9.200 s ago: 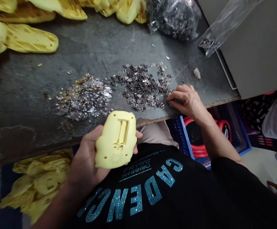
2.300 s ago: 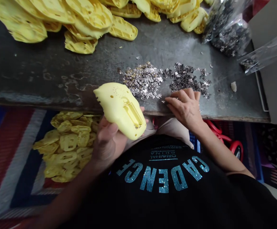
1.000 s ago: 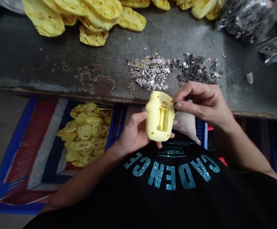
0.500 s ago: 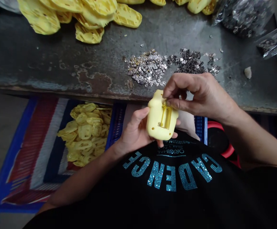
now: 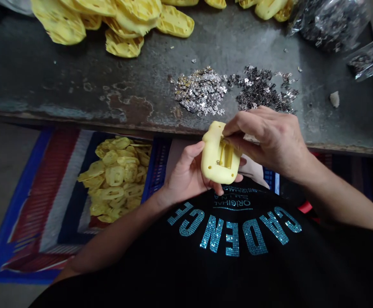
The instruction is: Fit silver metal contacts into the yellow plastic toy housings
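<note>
A yellow plastic housing (image 5: 212,164), with a slotted battery compartment in its face and small holes near its corners, is held in front of my chest. My left hand (image 5: 188,173) grips it from the left and from beneath, thumb along its edge. The fingers of my right hand (image 5: 266,134) are pinched together at the upper end of the compartment; whatever lies between the fingertips is hidden. Just beyond, on the bench, are a heap of small silvery metal clips (image 5: 201,90) and a darker heap of small metal pieces (image 5: 263,90).
More yellow plastic shells (image 5: 125,17) lie along the back of the metal bench (image 5: 87,72). Clear plastic bags of metal parts (image 5: 330,23) sit at the back right. Below the bench edge, a blue crate (image 5: 5,222) with a striped lining holds many yellow pieces (image 5: 114,175).
My right hand has turned and pressed lower over the compartment, fingertips still at its upper end. The housing has shifted slightly right in my left hand's grip.
</note>
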`<control>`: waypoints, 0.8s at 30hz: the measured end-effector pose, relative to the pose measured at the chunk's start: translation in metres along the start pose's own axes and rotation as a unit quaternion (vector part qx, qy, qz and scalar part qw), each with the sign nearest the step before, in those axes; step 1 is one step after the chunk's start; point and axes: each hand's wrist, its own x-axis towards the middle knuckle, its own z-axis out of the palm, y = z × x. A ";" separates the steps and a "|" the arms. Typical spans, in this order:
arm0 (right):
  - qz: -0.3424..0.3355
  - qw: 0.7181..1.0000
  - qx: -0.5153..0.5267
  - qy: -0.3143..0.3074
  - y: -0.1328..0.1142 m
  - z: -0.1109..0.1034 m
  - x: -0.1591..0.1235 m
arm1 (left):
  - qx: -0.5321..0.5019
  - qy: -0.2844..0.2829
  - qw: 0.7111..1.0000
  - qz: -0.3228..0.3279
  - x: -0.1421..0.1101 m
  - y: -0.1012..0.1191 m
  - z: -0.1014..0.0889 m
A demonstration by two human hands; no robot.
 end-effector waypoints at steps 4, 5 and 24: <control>-0.007 0.999 -0.006 0.044 0.004 0.001 -0.009 | -0.009 0.001 1.000 -0.004 0.000 0.000 0.000; -0.009 0.998 -0.007 0.053 0.006 0.002 -0.011 | -0.011 -0.001 1.000 -0.006 0.000 0.000 0.000; -0.148 0.967 -0.146 0.147 0.017 0.020 -0.036 | -0.006 0.000 1.000 0.017 0.000 -0.005 0.007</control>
